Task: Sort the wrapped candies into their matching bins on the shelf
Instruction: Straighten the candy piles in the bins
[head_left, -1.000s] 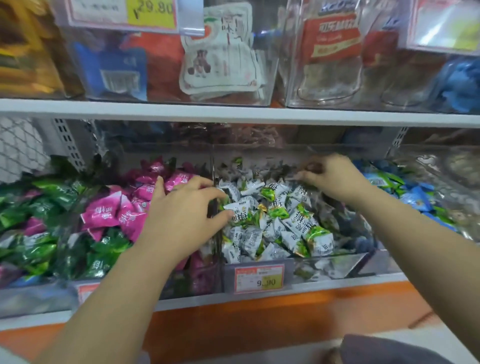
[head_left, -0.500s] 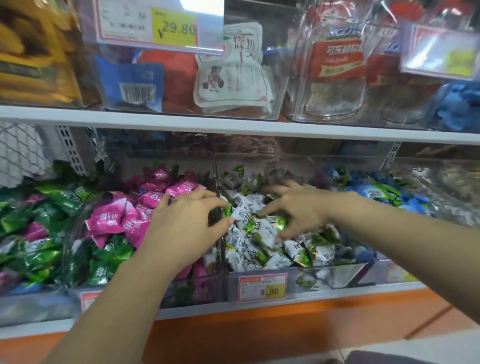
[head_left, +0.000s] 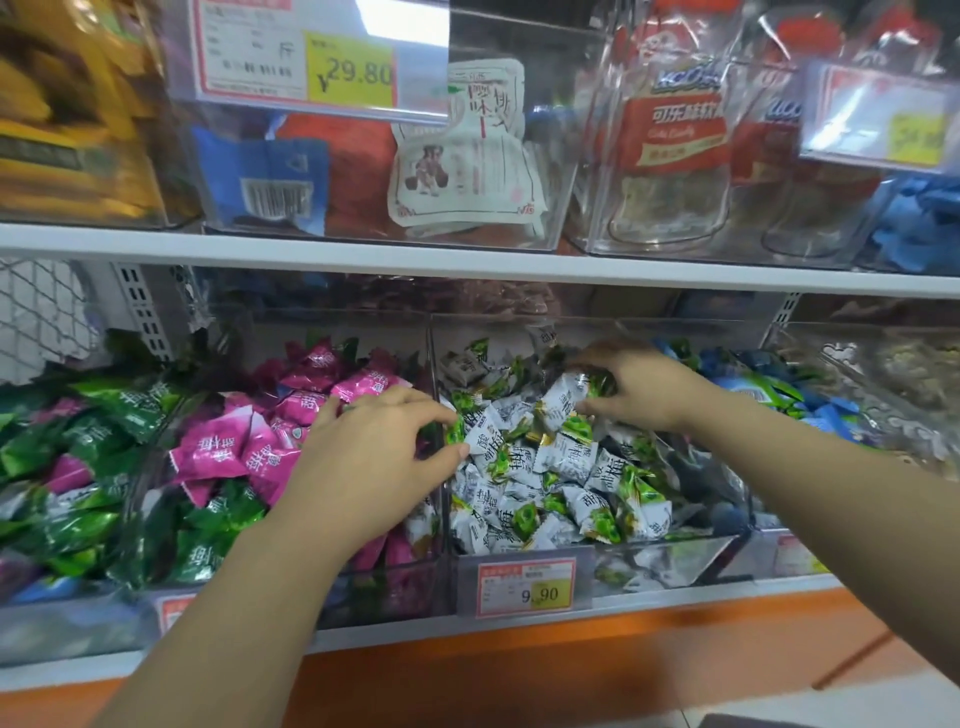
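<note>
Upper shelf (head_left: 467, 262): you have clear boxes here with yellow packs, blue and red packs, a white pouch (head_left: 467, 150) and red-labelled bags; the far ends are cut off.
Lower shelf bins: four clear bins side by side, with a fifth at the far right, its contents too blurred to name.
Left bin (head_left: 67, 618): green candies (head_left: 130, 400) with some pink mixed in.
Second bin (head_left: 395, 582): pink candies (head_left: 218, 452) on top, green ones below.
Middle bin (head_left: 675, 566): white-and-green candies (head_left: 566, 462), heaped; price tag (head_left: 525, 587) reads 9.90.
Blue bin (head_left: 779, 530): blue candies (head_left: 826, 410), mostly hidden behind your right arm.
Left hand (head_left: 371, 467): yours hovers over the divider between the second and middle bins, fingers curled, thumb and forefinger apart at a white-and-green candy; I cannot tell if it is gripped.
Right hand (head_left: 636, 389): palm down at the back of the middle bin, fingers curled onto a white candy (head_left: 569, 397).
</note>
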